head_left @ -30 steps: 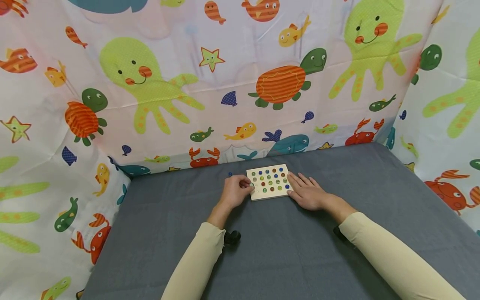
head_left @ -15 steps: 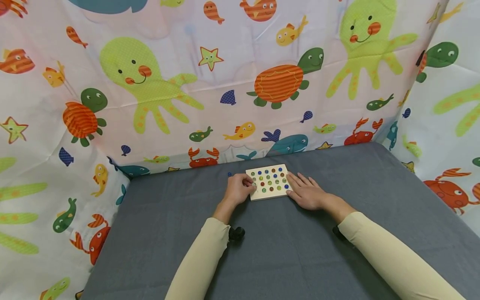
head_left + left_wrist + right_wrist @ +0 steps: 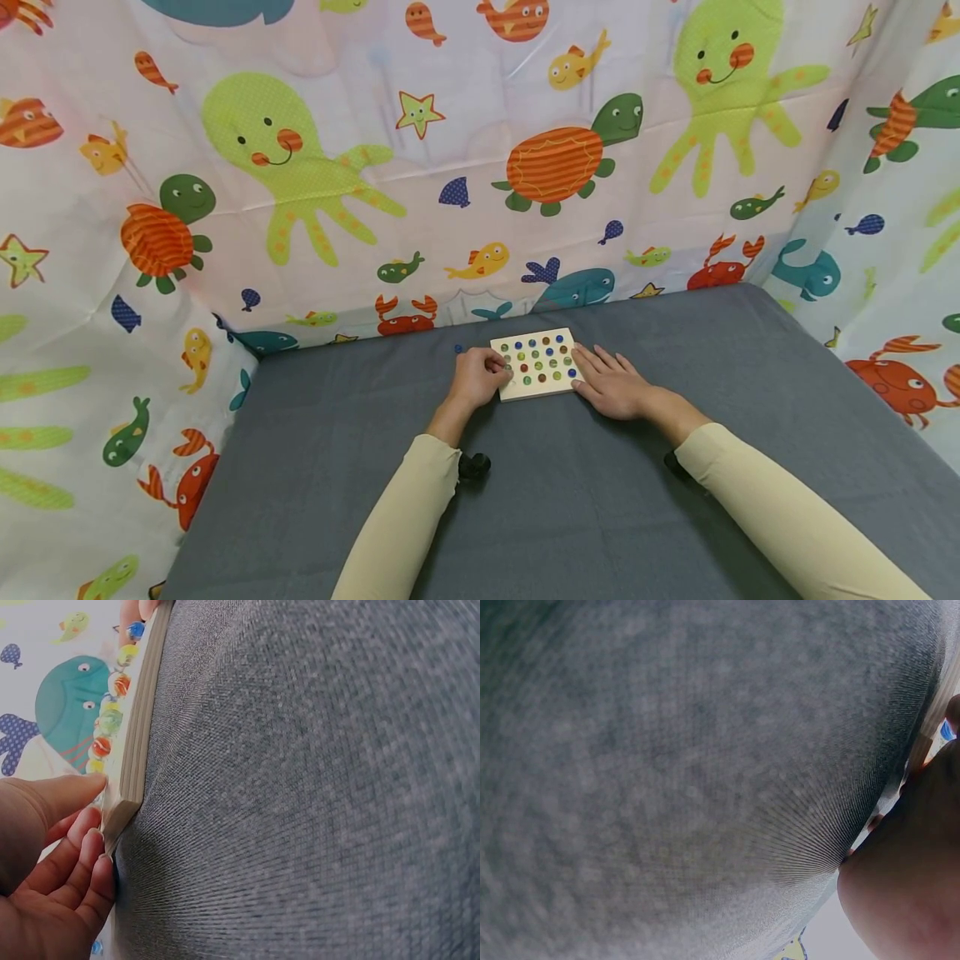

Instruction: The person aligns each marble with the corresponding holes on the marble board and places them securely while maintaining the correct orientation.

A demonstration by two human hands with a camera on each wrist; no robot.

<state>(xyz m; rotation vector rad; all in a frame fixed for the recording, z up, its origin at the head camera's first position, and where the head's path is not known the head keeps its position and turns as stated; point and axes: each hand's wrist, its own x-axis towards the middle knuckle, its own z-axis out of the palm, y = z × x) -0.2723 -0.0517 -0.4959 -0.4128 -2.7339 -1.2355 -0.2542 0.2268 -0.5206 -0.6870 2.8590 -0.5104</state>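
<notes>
A small wooden board (image 3: 536,365) with rows of coloured marbles (image 3: 537,365) in its holes lies on the grey cloth, near the back. My left hand (image 3: 501,369) is at its left edge with curled fingers. In the left wrist view the thumb (image 3: 52,799) lies over the board's corner (image 3: 124,802) and the fingers (image 3: 79,862) curl against its edge. My right hand (image 3: 592,362) lies flat on the cloth, its straight fingers touching the board's right edge. The right wrist view shows only the palm (image 3: 907,877), a sliver of the board (image 3: 930,712) and cloth.
One loose blue marble (image 3: 458,348) sits on the grey table cloth (image 3: 570,500) just left of the board. A sea-animal printed curtain (image 3: 450,167) walls in the table at the back and on both sides.
My left hand has shifted slightly right, and its fingertips now cover the board's left edge. The right hand and the board have stayed put.
</notes>
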